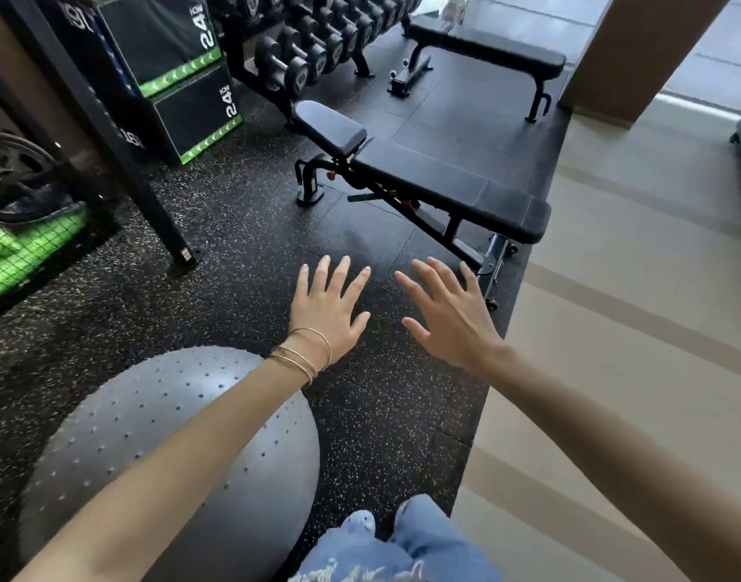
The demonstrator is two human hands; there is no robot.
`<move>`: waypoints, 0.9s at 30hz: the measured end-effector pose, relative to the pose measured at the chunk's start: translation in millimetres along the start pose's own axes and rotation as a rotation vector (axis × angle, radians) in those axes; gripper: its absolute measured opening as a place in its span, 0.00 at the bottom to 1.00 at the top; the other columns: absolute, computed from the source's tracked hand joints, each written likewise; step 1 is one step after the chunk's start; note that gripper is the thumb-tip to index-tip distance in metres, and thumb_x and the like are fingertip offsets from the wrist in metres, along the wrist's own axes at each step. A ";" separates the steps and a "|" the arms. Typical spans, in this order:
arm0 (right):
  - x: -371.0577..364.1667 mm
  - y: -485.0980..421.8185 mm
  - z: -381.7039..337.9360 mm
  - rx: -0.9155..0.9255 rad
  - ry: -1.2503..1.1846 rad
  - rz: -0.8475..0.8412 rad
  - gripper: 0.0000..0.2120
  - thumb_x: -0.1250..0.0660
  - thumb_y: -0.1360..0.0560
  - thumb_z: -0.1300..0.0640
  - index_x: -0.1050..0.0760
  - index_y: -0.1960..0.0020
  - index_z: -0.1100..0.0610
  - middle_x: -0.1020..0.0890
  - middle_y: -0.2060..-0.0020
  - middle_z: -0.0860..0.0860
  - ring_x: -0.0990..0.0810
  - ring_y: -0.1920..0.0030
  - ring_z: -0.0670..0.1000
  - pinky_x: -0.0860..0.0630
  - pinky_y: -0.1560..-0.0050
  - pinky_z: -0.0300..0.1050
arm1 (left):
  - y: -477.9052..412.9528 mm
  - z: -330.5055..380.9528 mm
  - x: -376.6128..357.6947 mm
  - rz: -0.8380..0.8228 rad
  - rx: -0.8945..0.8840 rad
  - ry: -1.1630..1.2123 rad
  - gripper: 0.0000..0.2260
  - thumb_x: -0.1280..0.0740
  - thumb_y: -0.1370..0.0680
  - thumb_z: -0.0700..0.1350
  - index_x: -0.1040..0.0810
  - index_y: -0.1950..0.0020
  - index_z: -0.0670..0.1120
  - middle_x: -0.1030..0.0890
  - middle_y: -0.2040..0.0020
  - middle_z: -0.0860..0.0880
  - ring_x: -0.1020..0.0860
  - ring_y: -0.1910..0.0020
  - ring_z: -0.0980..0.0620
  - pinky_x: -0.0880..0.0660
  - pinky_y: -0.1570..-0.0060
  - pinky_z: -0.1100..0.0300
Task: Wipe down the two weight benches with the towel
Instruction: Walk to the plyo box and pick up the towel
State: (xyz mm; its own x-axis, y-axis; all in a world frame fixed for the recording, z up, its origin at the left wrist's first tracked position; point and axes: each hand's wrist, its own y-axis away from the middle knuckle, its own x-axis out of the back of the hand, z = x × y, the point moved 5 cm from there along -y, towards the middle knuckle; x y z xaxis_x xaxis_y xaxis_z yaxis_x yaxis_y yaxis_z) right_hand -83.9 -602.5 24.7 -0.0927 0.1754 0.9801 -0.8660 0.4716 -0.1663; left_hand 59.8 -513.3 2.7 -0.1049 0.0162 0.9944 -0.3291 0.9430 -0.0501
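Covering most of the view, the black speckled rubber floor (pixel 243 254) meets a tan floor (pixel 633 329) along its right edge. A grey studded exercise ball (pixel 171 413) sits at lower left, under the person's left forearm. The near weight bench (pixel 444 182), black and adjustable with its shorter pad tilted up, stands on the rubber just ahead of the hands. Two stacked black-and-green jump boxes (pixel 171 69) stand at upper left, beside a dumbbell rack (pixel 318 44) along the back. The far weight bench (pixel 486 46), flat and black, stands behind the near one, close to the rack. Blue jeans (pixel 402 552) show at the bottom edge. The left hand (pixel 327 312) and right hand (pixel 448 321) hover side by side, apart, palms down above the floor, fingers (pixel 339 275) straight and spread, holding nothing and touching neither bench. Thin gold bangles (pixel 306 354) circle the left wrist.
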 end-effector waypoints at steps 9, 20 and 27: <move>-47.1 -131.7 71.5 0.140 -0.071 -0.050 0.31 0.40 0.25 0.40 0.42 0.26 0.49 0.37 0.27 0.55 0.42 0.27 0.56 0.46 0.30 0.65 | -119.1 -25.7 -15.4 -0.030 0.117 -0.033 0.29 0.52 0.21 0.61 0.59 0.24 0.54 0.49 0.23 0.47 0.50 0.25 0.42 0.52 0.27 0.43; -92.4 -315.3 177.3 0.233 -0.153 -0.117 0.31 0.41 0.24 0.40 0.44 0.25 0.48 0.41 0.26 0.55 0.45 0.26 0.55 0.49 0.29 0.66 | -293.6 -51.5 -17.9 -0.065 0.335 0.061 0.28 0.50 0.21 0.60 0.54 0.24 0.55 0.45 0.23 0.47 0.46 0.25 0.43 0.50 0.27 0.45; -129.9 -431.5 181.9 0.318 -0.145 -0.117 0.30 0.40 0.24 0.41 0.43 0.26 0.48 0.39 0.27 0.55 0.44 0.26 0.56 0.48 0.30 0.67 | -365.7 -132.1 -46.9 -0.094 0.428 0.048 0.29 0.48 0.22 0.60 0.52 0.23 0.55 0.44 0.23 0.47 0.46 0.25 0.43 0.49 0.27 0.45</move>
State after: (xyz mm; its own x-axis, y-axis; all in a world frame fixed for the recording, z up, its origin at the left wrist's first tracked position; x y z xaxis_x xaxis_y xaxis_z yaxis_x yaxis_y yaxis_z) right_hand 212.5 -986.0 -11.3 -0.0326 0.0010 0.9995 -0.9823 0.1847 -0.0322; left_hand 309.0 -814.9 -13.2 -0.0157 -0.0382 0.9991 -0.6951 0.7187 0.0166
